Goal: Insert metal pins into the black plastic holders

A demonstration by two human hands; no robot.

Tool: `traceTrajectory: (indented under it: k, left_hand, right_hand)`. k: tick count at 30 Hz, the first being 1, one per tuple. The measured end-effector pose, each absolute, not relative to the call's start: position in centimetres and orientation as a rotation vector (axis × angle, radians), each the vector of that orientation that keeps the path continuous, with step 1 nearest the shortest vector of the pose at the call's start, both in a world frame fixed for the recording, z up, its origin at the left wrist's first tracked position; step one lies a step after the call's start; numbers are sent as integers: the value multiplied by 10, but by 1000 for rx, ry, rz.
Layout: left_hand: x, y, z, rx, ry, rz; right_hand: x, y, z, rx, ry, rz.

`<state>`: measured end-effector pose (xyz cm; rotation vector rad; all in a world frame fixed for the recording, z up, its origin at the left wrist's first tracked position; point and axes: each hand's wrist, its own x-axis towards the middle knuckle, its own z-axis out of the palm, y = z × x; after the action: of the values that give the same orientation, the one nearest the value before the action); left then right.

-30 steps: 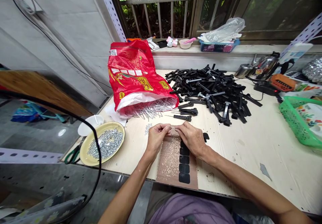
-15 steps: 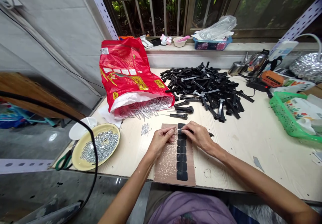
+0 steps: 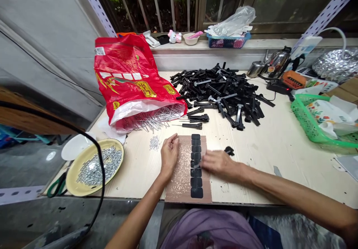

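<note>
A brown board (image 3: 181, 174) lies at the table's near edge with a column of several black pads (image 3: 196, 165) on it. My left hand (image 3: 169, 152) rests on the board's left edge, fingers curled loosely, and I cannot make out anything in it. My right hand (image 3: 216, 164) is motion-blurred at the right of the pad column, its fingertips touching the middle pads and pinching what looks like a thin metal pin. A single black piece (image 3: 229, 151) lies just behind the right hand.
A big heap of black plastic parts (image 3: 220, 92) fills the table's middle. A red bag (image 3: 131, 81) spills metal pins (image 3: 156, 121). A yellow plate of small metal bits (image 3: 95, 165) and scissors (image 3: 57, 185) sit left. A green basket (image 3: 316, 125) and kettle (image 3: 276, 62) stand right.
My hands have come apart. The right hand slid down the pad column toward me; the left drew back to the board's left edge. The camera view shifted too.
</note>
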<state>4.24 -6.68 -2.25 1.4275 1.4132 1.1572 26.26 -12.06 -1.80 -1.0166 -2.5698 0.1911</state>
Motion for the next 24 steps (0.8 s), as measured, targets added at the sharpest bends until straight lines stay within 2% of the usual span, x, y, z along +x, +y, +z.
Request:
traceTrajectory:
  k: [3,7,12,18,24]
  left_hand:
    - [44,-68,-21,1464,1460,1140]
    - [45,-69,-20,1437,1495,1113]
    - [46,-70,-19,1470,1504,1099]
    - [46,-68,-21,1461,1507,1107]
    - [47,-69,-22,1470,1492,1124]
  right_hand:
    - [264,-108,-12,-1325,-2322,127]
    - [262,-107,-6,-803,-2637,295]
    - [266,-94,-1,-1051,-2521,293]
    - [261,-90,-6,-1005,-2543,229]
    - [260,-124,-11,-823,-2605,435]
